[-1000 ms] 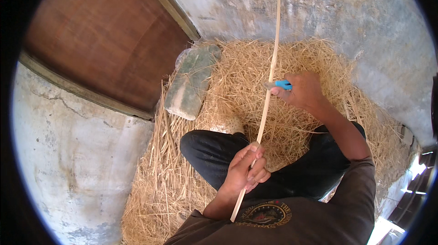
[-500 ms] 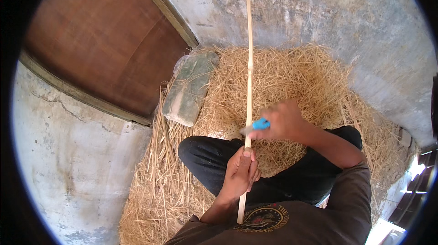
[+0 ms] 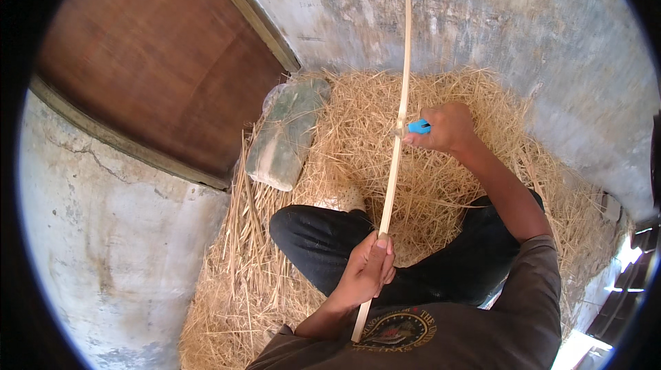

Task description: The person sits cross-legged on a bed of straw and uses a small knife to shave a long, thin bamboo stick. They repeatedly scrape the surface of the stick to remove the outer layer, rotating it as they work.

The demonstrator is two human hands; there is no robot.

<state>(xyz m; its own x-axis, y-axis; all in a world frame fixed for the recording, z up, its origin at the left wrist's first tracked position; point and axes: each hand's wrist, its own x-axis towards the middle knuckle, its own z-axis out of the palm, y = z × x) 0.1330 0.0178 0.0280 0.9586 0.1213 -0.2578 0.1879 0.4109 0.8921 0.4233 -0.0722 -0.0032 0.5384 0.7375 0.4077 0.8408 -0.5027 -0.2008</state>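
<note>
A long, pale bamboo strip [image 3: 392, 184] stretches away from my chest toward the far wall, bowing a little to the left along its upper part. My left hand [image 3: 366, 268] is closed round it near its lower end, thumb on top. Farther up, my right hand [image 3: 451, 127] grips a blue-handled knife [image 3: 418, 127] at the strip's right side. Its blade meets the strip by a node and is mostly hidden there. The strip's near end rests close to my shirt.
Thin bamboo shavings [image 3: 351, 142] pile up around my crossed legs [image 3: 313, 232]. A greenish block in plastic [image 3: 286, 136] lies at the left, near a brown wooden panel [image 3: 158, 60]. Stained plaster walls [image 3: 496, 32] stand at the back and left.
My right hand with the knife has moved up the strip, away from me. The strip's far end has swung right, and my left hand has shifted slightly toward me.
</note>
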